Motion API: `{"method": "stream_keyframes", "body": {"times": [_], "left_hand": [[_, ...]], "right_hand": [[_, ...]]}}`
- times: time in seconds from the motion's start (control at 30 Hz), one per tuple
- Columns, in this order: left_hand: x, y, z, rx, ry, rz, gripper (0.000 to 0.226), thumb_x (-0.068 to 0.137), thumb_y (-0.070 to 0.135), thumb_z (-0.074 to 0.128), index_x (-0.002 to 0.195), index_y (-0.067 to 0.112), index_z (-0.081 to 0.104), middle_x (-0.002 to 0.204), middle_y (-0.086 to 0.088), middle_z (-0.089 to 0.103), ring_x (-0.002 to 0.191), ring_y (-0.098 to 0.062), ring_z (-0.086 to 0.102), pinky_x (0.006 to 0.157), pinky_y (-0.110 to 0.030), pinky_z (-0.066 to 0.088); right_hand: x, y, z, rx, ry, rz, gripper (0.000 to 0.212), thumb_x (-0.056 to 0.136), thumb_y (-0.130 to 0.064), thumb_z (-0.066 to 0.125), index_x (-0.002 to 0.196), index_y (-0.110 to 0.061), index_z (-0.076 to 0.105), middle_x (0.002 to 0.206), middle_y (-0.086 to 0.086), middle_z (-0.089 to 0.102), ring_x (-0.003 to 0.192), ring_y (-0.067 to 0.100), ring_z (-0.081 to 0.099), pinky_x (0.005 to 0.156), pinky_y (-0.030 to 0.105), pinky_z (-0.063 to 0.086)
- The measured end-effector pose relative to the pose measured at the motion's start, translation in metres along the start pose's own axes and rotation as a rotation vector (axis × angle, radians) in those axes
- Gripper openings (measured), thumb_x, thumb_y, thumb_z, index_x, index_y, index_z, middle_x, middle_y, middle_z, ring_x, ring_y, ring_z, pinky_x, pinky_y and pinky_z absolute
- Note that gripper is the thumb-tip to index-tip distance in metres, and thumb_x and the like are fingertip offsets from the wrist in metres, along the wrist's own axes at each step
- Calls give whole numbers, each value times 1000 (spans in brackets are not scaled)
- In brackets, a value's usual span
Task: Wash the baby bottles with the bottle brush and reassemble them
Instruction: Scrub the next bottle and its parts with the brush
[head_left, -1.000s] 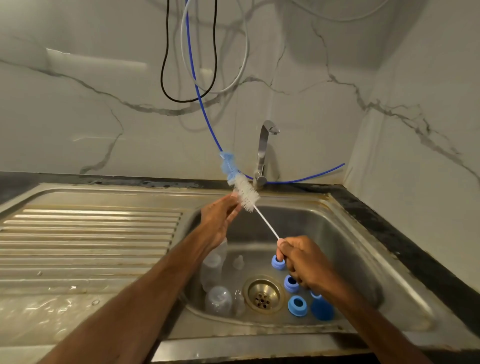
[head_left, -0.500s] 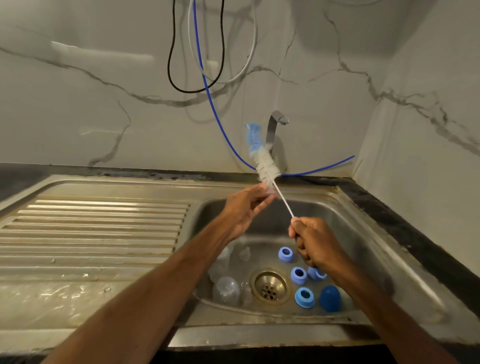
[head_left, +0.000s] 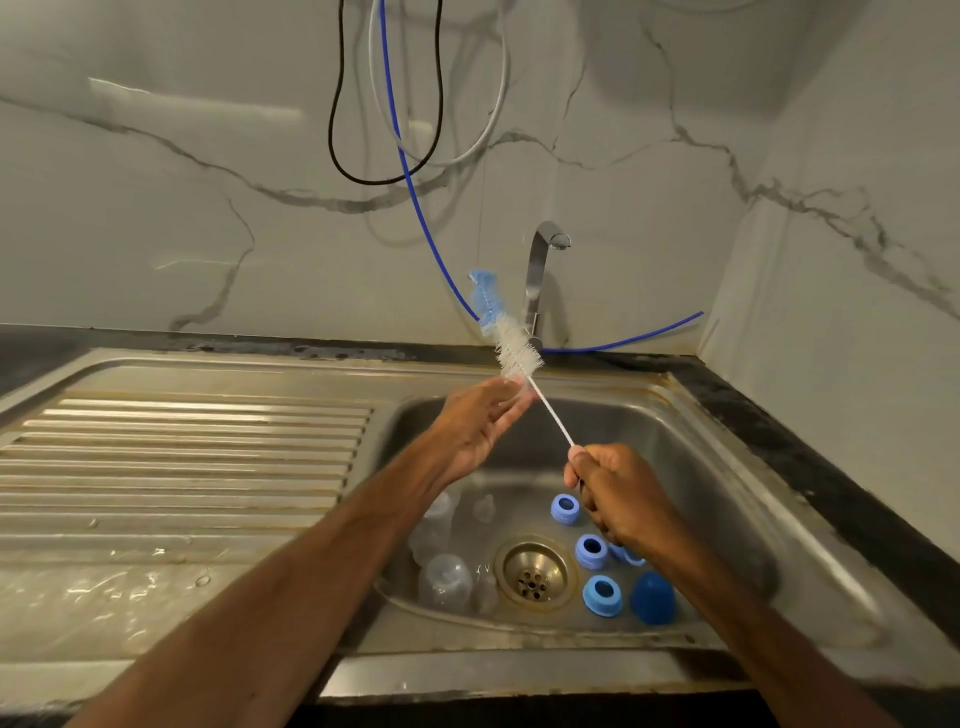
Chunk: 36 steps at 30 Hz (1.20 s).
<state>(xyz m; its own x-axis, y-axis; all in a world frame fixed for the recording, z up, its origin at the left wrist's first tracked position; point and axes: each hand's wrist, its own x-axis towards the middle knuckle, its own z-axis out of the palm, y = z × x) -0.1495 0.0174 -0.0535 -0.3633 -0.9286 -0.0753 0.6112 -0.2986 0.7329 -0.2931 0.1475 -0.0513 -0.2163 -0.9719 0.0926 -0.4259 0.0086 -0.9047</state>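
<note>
Two bare hands are over a stainless steel sink basin (head_left: 727, 467). The right hand (head_left: 618, 493) has its fingers curled round the thin white wire handle of a long bottle brush (head_left: 511, 353) with white bristles and a pale blue sponge tip. The left hand (head_left: 480, 426) is held with fingers nearly straight, their tips touching the lowest bristles. The brush is in the air above the basin; its long axis runs diagonally from the right fist up and leftward, sponge tip toward the marble wall (head_left: 208, 234), just left of the chrome tap (head_left: 540, 280). Behind it a blue hose (head_left: 415, 197), a black cable (head_left: 337, 130) and a grey hose (head_left: 493, 119) hang down the wall. On the basin floor, round the brass-coloured drain (head_left: 535, 571), lie clear plastic bottles (head_left: 444, 579), partly covered by the left forearm (head_left: 311, 571), three light blue screw rings (head_left: 591, 551) and a dark blue domed cap (head_left: 653, 597); the right wrist (head_left: 675, 551) hides most of another blue piece (head_left: 631, 557)
</note>
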Motion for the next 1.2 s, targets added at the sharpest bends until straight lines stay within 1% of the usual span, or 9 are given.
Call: {"method": "stream_keyframes", "body": {"times": [0.23, 0.33, 0.4, 0.47, 0.63, 0.77, 0.97, 1.1, 1.2], "left_hand": [[9, 12, -19, -2, 134, 122, 27, 90, 5, 74, 116, -3, 70, 116, -18, 74, 91, -19, 77, 75, -24, 61], [1, 11, -17, 110, 57, 81, 28, 91, 3, 70, 118, -3, 69, 116, -19, 74, 99, -24, 75, 84, -29, 62], [-2, 9, -9, 116, -27, 57, 27, 92, 2, 68, 118, -6, 68, 115, -21, 74, 102, -26, 74, 87, -30, 61], [-2, 10, -5, 85, -38, 81, 28, 93, 0, 67, 120, -8, 67, 116, -23, 73, 106, -29, 73, 89, -30, 61], [4, 19, -21, 6, 159, 133, 23, 90, -2, 70, 113, -7, 69, 114, -23, 73, 99, -28, 75, 81, -28, 63], [-5, 10, -4, 72, -29, 41, 22, 94, 3, 67, 115, -5, 68, 115, -23, 73, 102, -28, 75, 89, -30, 61], [3, 19, -19, -49, 147, 114, 27, 92, 4, 71, 117, -4, 68, 116, -21, 73, 99, -26, 75, 76, -27, 63], [-7, 11, -2, -61, 15, -13, 32, 94, 6, 69, 123, -7, 63, 116, -26, 72, 103, -31, 74, 81, -30, 63], [-6, 8, 5, -78, -11, -23, 34, 94, 5, 68, 126, -7, 61, 118, -26, 71, 105, -32, 74, 82, -30, 63]], "right_hand": [[-4, 3, -3, 39, -82, 38, 39, 107, -22, 43, 75, -7, 59, 49, 3, 38, 38, 9, 28, 39, 21, 21], [-1, -1, -4, 37, -59, 19, 38, 107, -20, 43, 75, -6, 58, 48, 1, 37, 35, 6, 29, 36, 19, 23], [4, -4, -6, 22, -14, -2, 39, 107, -19, 43, 73, -7, 59, 47, 1, 38, 33, 5, 30, 34, 17, 25], [4, -4, -6, 0, 13, -14, 40, 106, -19, 43, 71, -8, 59, 47, 0, 39, 33, 4, 31, 35, 16, 26], [-9, 0, -3, -4, -96, 42, 38, 106, -21, 42, 75, -6, 58, 47, -1, 38, 36, 8, 29, 37, 20, 23], [1, -8, -4, -9, -6, -13, 37, 107, -18, 42, 74, -7, 57, 50, 4, 37, 34, 6, 31, 35, 18, 26], [-8, -1, -4, -15, -105, 39, 38, 107, -21, 42, 74, -7, 57, 45, -2, 38, 36, 8, 28, 37, 20, 23], [3, -2, -5, -28, -4, -37, 39, 107, -20, 42, 73, -8, 57, 48, 0, 38, 34, 4, 32, 36, 16, 27], [6, 0, -5, -63, 23, -61, 42, 107, -22, 43, 70, -11, 58, 48, -1, 40, 34, 3, 34, 37, 15, 29]]}}
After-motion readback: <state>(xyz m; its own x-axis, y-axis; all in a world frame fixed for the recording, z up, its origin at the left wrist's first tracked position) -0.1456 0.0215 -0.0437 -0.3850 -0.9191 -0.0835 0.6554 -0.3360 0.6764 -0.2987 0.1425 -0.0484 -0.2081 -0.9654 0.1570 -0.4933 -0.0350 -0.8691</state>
